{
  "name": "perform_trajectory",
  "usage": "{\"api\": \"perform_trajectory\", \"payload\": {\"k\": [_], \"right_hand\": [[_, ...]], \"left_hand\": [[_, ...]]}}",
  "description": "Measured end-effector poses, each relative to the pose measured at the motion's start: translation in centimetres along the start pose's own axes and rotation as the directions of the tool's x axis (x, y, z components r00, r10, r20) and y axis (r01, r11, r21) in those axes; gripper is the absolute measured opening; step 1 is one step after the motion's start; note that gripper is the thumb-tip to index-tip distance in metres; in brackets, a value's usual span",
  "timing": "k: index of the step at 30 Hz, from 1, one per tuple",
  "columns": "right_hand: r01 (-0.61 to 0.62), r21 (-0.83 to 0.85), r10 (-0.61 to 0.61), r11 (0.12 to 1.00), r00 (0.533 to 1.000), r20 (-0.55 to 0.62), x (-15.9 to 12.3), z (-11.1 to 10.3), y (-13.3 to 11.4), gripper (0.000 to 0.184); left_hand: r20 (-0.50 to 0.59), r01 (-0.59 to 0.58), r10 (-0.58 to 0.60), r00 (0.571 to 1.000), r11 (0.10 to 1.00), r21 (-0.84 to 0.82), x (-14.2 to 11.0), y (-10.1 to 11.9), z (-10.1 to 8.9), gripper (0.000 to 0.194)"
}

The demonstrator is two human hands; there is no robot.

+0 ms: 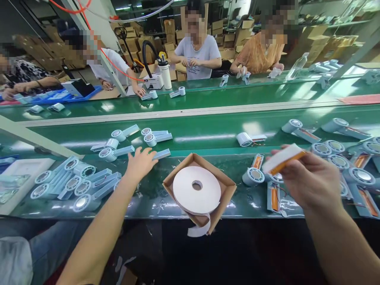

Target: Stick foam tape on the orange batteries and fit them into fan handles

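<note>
My left hand (141,163) reaches over the far side of the bench with its fingers spread. Beneath its fingertips lies a light-blue handheld fan (162,153); the fan's head is hidden by the hand. Raised above the bench on the right, my right hand (311,174) pinches an orange battery with a white strip on its face (283,159). Between my hands, a roll of white tape (190,190) lies in an open cardboard box (230,189), its loose end hanging over the front. Close to the right hand is a fan with an open handle (253,176), orange inside.
Several assembled fans (84,187) are piled at left, beside a white foam tray (44,164). More open-handled fans (360,176) crowd the right. A green conveyor belt (202,126) runs beyond the bench, with co-workers (196,55) across it. A metal post (38,136) slants in at left.
</note>
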State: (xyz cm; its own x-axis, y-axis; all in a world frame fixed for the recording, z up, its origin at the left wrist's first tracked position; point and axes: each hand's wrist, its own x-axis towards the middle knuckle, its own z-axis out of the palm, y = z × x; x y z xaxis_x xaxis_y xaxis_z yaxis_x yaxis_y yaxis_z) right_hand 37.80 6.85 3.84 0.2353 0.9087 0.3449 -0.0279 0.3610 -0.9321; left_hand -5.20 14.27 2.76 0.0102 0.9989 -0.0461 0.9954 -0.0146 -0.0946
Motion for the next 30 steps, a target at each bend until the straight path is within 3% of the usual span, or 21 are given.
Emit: {"api": "perform_trajectory", "payload": {"k": [3,6,9,11,13,15,19,22,27,30], "right_hand": [[-0.039,-0.156,0.040,0.987,0.999,-0.002,-0.9,-3.4,0.7,0.024],[-0.011,-0.259,0.007,0.966,1.000,-0.019,1.2,-3.8,1.2,0.027],[-0.013,-0.293,0.009,0.956,1.000,-0.015,5.6,-0.6,2.0,0.049],[-0.018,-0.294,0.047,0.956,0.994,0.094,9.0,2.3,3.0,0.058],[0.010,-0.312,0.071,0.950,0.967,0.245,12.1,4.8,4.6,0.051],[0.047,-0.351,0.089,0.935,0.929,0.359,14.5,6.5,6.5,0.043],[0.104,-0.455,0.155,0.884,0.854,0.496,16.9,8.5,10.2,0.033],[0.159,-0.499,0.169,0.852,0.818,0.550,17.5,9.1,12.2,0.031],[0.204,-0.532,0.162,0.822,0.811,0.562,17.7,8.8,13.7,0.024],[0.262,-0.570,0.147,0.778,0.807,0.572,17.8,8.4,13.6,0.023]], "left_hand": [[0.040,-0.099,0.096,0.995,0.990,0.101,1.4,-0.7,1.0,0.042],[-0.001,-0.222,0.224,0.975,0.969,0.104,4.6,2.6,0.0,0.039],[-0.005,-0.440,0.442,0.897,0.894,0.087,10.5,8.7,-0.7,0.032],[0.026,-0.572,0.572,0.820,0.817,0.064,14.4,12.6,-0.6,0.027],[0.061,-0.657,0.654,0.754,0.753,0.041,17.3,15.4,-0.4,0.025],[0.093,-0.706,0.703,0.705,0.708,0.009,19.2,16.5,-0.2,0.026],[0.139,-0.761,0.763,0.631,0.644,-0.080,21.2,16.1,0.0,0.020],[0.150,-0.758,0.763,0.628,0.644,-0.104,21.6,16.1,0.2,0.020],[0.138,-0.699,0.700,0.701,0.712,-0.061,20.8,17.8,1.2,0.025],[0.151,-0.664,0.667,0.730,0.744,-0.078,20.7,18.5,0.8,0.019]]}}
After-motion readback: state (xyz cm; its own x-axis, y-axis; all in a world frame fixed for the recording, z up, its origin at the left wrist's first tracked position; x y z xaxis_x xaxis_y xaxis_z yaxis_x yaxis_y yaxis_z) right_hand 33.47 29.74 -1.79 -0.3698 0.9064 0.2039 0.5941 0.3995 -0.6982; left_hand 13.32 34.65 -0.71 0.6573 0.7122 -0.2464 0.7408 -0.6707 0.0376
